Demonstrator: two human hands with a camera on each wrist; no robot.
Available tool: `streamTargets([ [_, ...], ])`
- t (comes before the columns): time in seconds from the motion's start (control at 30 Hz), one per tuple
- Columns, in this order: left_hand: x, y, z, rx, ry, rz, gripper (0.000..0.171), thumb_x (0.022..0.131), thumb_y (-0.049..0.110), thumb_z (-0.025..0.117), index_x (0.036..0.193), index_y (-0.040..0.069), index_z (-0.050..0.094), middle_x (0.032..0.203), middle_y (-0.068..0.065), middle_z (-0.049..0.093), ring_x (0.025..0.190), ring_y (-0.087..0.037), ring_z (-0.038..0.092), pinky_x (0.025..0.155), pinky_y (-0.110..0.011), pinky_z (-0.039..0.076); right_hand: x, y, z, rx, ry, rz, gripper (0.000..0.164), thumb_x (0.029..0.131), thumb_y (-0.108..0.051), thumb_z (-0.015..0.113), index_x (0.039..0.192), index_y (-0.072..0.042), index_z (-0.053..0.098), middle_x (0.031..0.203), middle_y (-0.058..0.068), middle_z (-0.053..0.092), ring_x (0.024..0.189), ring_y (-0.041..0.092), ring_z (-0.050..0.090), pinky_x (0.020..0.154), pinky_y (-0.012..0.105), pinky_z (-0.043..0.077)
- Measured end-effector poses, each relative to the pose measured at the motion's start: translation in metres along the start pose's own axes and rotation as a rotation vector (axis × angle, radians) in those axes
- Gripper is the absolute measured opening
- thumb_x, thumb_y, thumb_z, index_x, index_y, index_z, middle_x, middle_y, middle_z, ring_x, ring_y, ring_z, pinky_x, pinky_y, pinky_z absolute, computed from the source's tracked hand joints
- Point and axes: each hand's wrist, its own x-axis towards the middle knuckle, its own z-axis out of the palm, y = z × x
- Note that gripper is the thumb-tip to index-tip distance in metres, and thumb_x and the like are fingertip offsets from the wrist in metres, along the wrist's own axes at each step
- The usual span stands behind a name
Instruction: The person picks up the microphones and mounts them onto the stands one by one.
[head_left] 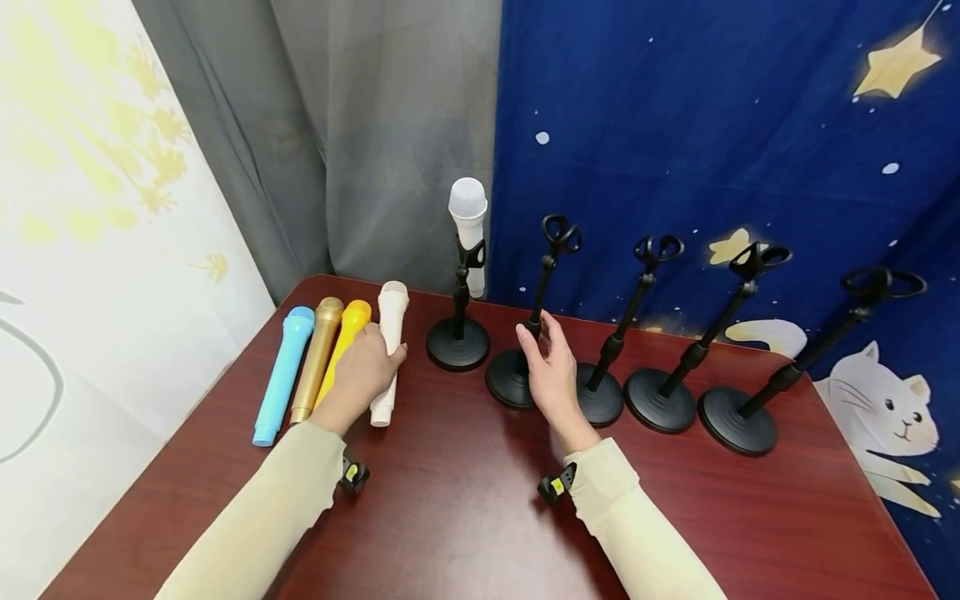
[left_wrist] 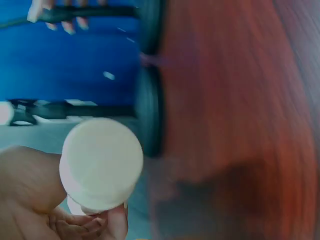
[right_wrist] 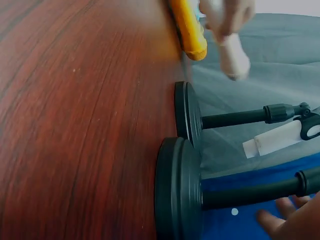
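Note:
My left hand (head_left: 365,364) grips a white microphone (head_left: 391,321) by its body, head pointing away; the left wrist view looks at the round butt end of this microphone (left_wrist: 102,162). The right wrist view shows it raised off the table. My right hand (head_left: 553,372) holds the pole of a black microphone stand (head_left: 550,265), thumb on one side and fingers on the other. This stand's clip is vacant. Left of it, another stand (head_left: 460,333) bears a white microphone (head_left: 468,212) upright in its clip.
Blue (head_left: 283,375), gold (head_left: 318,358) and yellow (head_left: 345,337) microphones lie side by side at the left of the red-brown table (head_left: 450,517). Three more black stands with vacant clips, one with its base (head_left: 738,421) farthest right, line the right side. Curtains (head_left: 675,125) hang behind.

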Motion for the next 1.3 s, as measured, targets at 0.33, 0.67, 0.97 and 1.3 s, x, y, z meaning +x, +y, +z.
streamTargets([
  [0.33,-0.029,0.027,-0.011,-0.323,-0.048,0.073,0.063,0.097,0.046,0.062,0.138,0.001,0.047,0.111,-0.017,0.068,0.085,-0.026,0.067,0.076,-0.036,0.058,0.011,0.007,0.010,0.030,0.035,-0.095,0.030,0.102,-0.035,0.060,0.126,-0.016,0.064,0.115,0.009,0.074,0.107,0.020,0.071,0.100,0.038,0.053],
  [0.67,-0.047,0.054,-0.023,-0.626,-0.104,0.185,0.061,0.097,0.040,0.066,0.143,0.005,0.045,0.128,-0.015,0.065,0.097,-0.025,0.072,0.082,-0.036,0.060,0.007,0.018,0.014,-0.068,0.026,-0.268,0.023,0.108,-0.029,0.049,0.112,-0.008,0.056,0.095,0.019,0.068,0.082,0.027,0.071,0.081,0.038,0.059],
  [0.97,-0.061,0.087,-0.037,-0.769,-0.093,0.307,0.048,0.099,0.025,0.064,0.141,0.007,0.046,0.126,-0.014,0.066,0.099,-0.027,0.072,0.084,-0.039,0.061,-0.011,0.018,0.013,0.014,-0.074,-0.312,0.016,0.109,-0.020,0.047,0.109,-0.004,0.051,0.081,0.015,0.059,0.071,0.026,0.061,0.070,0.030,0.054],
  [1.3,-0.072,0.113,-0.038,-0.882,-0.129,0.398,0.037,0.098,0.011,0.056,0.132,0.004,0.041,0.098,-0.014,0.062,0.074,-0.024,0.065,0.072,-0.038,0.060,-0.037,0.014,0.003,0.151,-0.247,-0.341,0.010,0.106,0.002,0.038,0.107,0.009,0.045,0.075,0.026,0.047,0.067,0.041,0.048,0.063,0.044,0.051],
])
